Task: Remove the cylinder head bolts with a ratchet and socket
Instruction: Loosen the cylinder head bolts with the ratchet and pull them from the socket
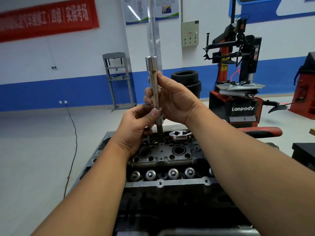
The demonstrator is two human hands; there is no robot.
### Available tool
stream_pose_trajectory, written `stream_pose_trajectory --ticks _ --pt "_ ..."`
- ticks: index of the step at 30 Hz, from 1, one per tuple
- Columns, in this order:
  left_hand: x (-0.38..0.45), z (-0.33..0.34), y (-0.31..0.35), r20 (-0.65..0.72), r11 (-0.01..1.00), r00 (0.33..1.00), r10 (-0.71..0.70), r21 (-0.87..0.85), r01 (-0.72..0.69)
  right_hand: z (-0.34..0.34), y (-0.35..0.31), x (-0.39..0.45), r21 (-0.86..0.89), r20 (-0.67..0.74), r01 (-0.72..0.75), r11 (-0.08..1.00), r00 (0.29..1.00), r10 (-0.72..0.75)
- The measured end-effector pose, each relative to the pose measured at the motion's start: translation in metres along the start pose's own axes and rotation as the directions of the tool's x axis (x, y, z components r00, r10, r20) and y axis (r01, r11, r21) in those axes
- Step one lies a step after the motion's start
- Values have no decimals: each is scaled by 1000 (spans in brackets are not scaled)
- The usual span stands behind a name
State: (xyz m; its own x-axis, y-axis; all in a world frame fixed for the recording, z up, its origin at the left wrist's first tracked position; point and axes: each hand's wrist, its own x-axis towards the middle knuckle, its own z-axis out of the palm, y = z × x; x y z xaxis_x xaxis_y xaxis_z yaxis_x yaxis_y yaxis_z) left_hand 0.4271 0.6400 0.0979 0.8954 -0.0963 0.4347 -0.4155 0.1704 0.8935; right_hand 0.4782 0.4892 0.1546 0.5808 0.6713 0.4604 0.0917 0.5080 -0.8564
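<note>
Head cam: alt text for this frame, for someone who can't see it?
Two bare hands hold a long chrome extension bar upright above a cylinder head: the right hand grips its shaft, and the left hand pinches the joint with a dark bolt hanging below. A tyre changer stands behind.

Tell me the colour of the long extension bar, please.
Shiny silver metal, the extension bar; head view.

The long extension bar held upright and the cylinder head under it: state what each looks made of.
Extension bar: looks like chrome-plated steel, going by its bright mirror-like sheen and sharp highlights. Cylinder head: probably cast aluminium, from the dull grey, slightly grainy matte surface with machined bores; the dark patches look like oil staining.
</note>
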Motion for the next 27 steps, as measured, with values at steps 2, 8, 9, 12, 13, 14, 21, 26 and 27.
stream_pose_trajectory --ticks 2,8,9,12,13,14,21,26,27 --pt "1 0 -1 -15 1000 1000 14 15 -13 0 0 0 -38 37 11 999 999 -10" --pt "1 -3 0 54 999 998 -36 -39 38 -3 0 0 -89 -27 -33 996 999 30" --pt "1 -3 0 61 998 997 -43 -49 46 -3 -1 0 -69 -29 -54 996 998 52" --pt "2 -3 -1 60 997 998 -35 -65 39 -1 0 2 -51 -21 -75 996 997 74" --pt "2 -2 -1 50 998 998 -28 -59 31 0 0 2 -55 -22 -79 995 997 78" --pt "2 -2 -1 38 999 999 -20 -46 22 1 0 1 -59 -21 -81 995 997 80" --pt "3 -3 -2 11 999 1000 -21 -27 21 2 1 0 -94 -3 -11 995 1000 11" --pt "2 -5 -2 69 996 997 -39 -80 45 0 -2 -2 -102 -23 -66 993 998 64" --pt "2 -4 -2 64 998 997 -30 -59 34 1 -2 -2 -105 -22 -60 993 998 58"
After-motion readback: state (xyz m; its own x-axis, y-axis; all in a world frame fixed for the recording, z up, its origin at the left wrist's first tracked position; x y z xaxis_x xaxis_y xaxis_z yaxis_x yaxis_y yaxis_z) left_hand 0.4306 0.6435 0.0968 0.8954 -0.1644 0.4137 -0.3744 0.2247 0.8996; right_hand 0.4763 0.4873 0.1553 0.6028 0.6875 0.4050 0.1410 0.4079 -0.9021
